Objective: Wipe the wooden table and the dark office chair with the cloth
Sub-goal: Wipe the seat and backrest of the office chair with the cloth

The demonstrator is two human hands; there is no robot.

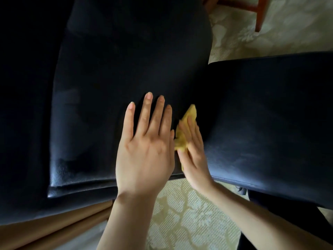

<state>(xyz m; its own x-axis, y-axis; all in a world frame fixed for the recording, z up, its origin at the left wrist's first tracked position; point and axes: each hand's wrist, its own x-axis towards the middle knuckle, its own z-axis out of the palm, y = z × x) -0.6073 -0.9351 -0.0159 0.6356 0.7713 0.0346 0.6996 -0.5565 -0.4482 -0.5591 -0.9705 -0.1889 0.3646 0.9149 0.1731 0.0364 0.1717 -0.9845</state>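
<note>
The dark office chair fills most of the view, its black leather-like surfaces seen from above. My left hand lies flat on one dark panel with its fingers straight and spread. Beside it, my right hand presses a crumpled yellow cloth into the crease between that panel and the adjoining dark panel. Its fingers lie fairly straight over the cloth, and part of the cloth is hidden beneath them. The wooden table is out of view.
A pale patterned carpet shows below the chair and at the top right. A reddish wooden furniture leg stands at the top right. Tan wooden strips run along the bottom left.
</note>
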